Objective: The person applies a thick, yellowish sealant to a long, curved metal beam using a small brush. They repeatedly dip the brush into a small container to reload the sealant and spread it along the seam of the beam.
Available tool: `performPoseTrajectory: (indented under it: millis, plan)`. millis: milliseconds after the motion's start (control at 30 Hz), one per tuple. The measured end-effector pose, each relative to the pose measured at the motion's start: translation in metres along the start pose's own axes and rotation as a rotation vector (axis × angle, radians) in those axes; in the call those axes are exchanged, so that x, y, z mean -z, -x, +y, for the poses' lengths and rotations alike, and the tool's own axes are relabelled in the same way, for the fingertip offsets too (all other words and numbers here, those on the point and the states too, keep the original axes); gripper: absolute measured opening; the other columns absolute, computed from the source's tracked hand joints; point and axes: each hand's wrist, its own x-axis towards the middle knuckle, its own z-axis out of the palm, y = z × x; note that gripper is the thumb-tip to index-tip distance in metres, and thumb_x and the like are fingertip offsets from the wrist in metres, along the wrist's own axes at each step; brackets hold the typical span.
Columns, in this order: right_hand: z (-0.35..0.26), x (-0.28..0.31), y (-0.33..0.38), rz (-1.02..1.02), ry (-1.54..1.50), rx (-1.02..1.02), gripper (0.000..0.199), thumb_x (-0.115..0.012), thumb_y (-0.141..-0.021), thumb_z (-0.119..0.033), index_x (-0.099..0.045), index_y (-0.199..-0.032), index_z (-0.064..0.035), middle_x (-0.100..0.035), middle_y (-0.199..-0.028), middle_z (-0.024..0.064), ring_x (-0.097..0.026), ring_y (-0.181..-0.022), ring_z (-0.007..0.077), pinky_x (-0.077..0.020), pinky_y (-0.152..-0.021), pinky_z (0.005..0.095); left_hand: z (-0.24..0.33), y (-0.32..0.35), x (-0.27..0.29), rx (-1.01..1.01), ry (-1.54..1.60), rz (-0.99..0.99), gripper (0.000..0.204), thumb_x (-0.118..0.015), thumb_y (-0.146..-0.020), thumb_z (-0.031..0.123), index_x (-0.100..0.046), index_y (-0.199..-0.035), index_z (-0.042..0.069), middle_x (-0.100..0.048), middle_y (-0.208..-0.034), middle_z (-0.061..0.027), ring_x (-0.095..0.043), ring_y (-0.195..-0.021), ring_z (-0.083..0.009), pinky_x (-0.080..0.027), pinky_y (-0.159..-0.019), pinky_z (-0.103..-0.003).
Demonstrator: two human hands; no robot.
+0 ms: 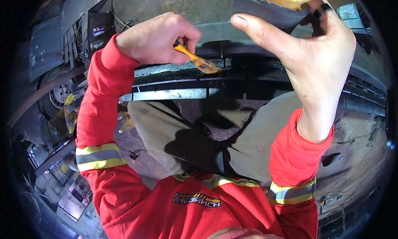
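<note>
My left hand (pixel 159 37) is closed around the yellow handle of a paintbrush (pixel 187 52). Its worn, yellow-stained bristles touch or hover just over a dark, glossy metal beam (pixel 161 74) running across in front of my knees. At the upper right, my right hand (pixel 315 58) holds a dark container (pixel 265 10) whose rim is coated in yellow. The thumb stretches along the container's near side, and the other fingers are partly hidden behind it.
A pale metal strip (pixel 174 93) runs along the beam's near side. Far right stands a white-and-green bucket (pixel 352 17). Metal sheets (pixel 45 48) and a wheel (pixel 60 91) are at the left. Yellow-stained plastic (pixel 71 114) lies by my left sleeve.
</note>
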Motion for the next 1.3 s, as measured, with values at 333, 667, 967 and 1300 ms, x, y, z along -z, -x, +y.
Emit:
performPoseTrajectory:
  millis: [333,667,967,1300]
  plan:
    - [-0.011,0.000,0.001,0.047,-0.065,-0.030,0.046,-0.093,-0.059,-0.014,-0.067,-0.093,0.0040,-0.071,-0.086,0.0086,-0.065,-0.079,0.0124,-0.0506,-0.075,0.0268,0.032,0.049,0.030,0.180,0.122,0.063,0.013,-0.079,-0.076,0.001,-0.068,-0.083,-0.001,-0.067,-0.077,-0.0061,-0.062,-0.072,-0.0121,-0.049,-0.066,-0.028]
    - [-0.021,-0.012,0.002,0.027,-0.021,-0.058,0.046,-0.092,-0.060,-0.010,-0.067,-0.096,0.0036,-0.072,-0.089,0.0084,-0.066,-0.082,0.0121,-0.0520,-0.077,0.0273,-0.003,0.061,-0.019,0.134,-0.177,0.157,0.014,-0.075,-0.072,0.011,-0.067,-0.083,0.005,-0.068,-0.074,-0.0120,-0.068,-0.071,-0.0324,-0.052,-0.064,-0.040]
    - [-0.016,-0.005,-0.001,-0.017,-0.213,-0.113,0.047,-0.092,-0.062,-0.008,-0.066,-0.099,0.0053,-0.073,-0.092,0.0101,-0.067,-0.085,0.0132,-0.0528,-0.079,0.0275,0.022,0.066,0.021,0.143,-0.149,0.078,0.016,-0.077,-0.070,0.002,-0.066,-0.082,0.001,-0.067,-0.075,-0.0125,-0.068,-0.071,-0.0284,-0.052,-0.066,-0.036]
    - [-0.014,-0.004,0.003,0.027,-0.132,-0.011,0.046,-0.092,-0.061,-0.011,-0.067,-0.096,0.0069,-0.072,-0.090,0.0114,-0.068,-0.083,0.0141,-0.0527,-0.077,0.0280,0.016,0.063,0.012,0.211,0.078,0.067,0.013,-0.075,-0.073,0.001,-0.067,-0.083,0.001,-0.066,-0.072,-0.0102,-0.065,-0.066,-0.0228,-0.050,-0.064,-0.034]
